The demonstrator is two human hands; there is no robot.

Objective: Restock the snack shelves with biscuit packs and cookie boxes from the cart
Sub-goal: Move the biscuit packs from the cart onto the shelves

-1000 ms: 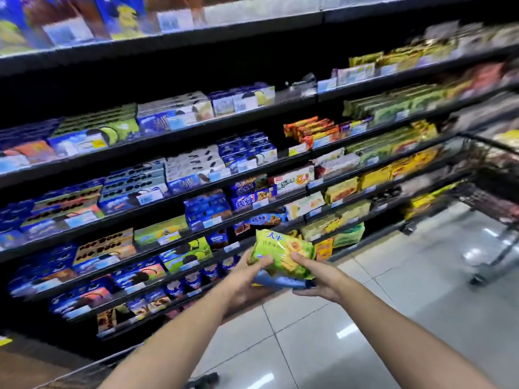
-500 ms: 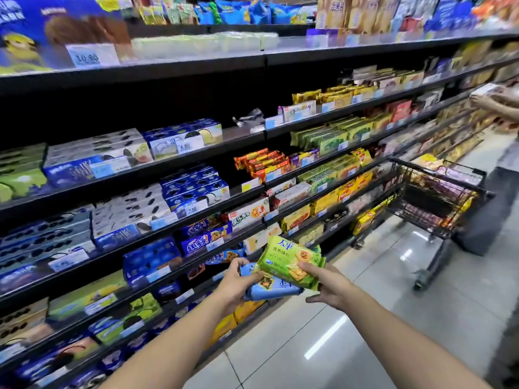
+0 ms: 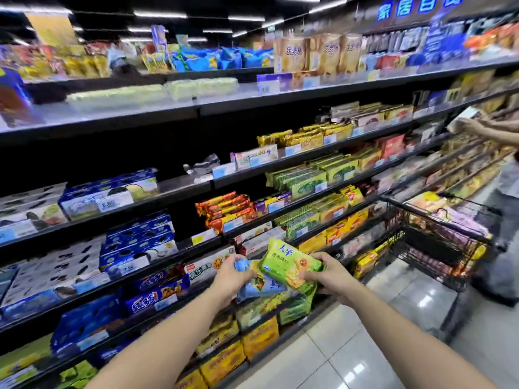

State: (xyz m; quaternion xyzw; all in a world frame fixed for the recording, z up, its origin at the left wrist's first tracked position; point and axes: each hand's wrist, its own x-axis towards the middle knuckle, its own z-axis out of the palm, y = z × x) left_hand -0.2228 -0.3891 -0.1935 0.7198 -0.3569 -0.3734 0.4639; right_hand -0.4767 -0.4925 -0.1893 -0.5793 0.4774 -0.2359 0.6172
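I hold two biscuit packs in front of the snack shelves (image 3: 280, 161). My right hand (image 3: 327, 272) grips the right end of a green biscuit pack (image 3: 286, 261), which lies on top. Under it sits a blue biscuit pack (image 3: 259, 286), gripped at its left end by my left hand (image 3: 231, 275). Both packs hover at the height of the lower shelves, close to a row of green packs (image 3: 303, 183) two shelves higher. The black wire cart (image 3: 438, 237) stands to the right on the floor and holds several packs.
Another person (image 3: 502, 175) stands at the far right beyond the cart, holding a pack at the shelves. Blue and white cookie boxes (image 3: 137, 240) fill the left shelves, orange and yellow packs the middle. White tiled floor (image 3: 365, 346) stretches along the aisle.
The view has tilted upward and swung right, revealing the top shelves and ceiling lights. My hands have kept hold of both packs and shifted slightly right along the shelves.
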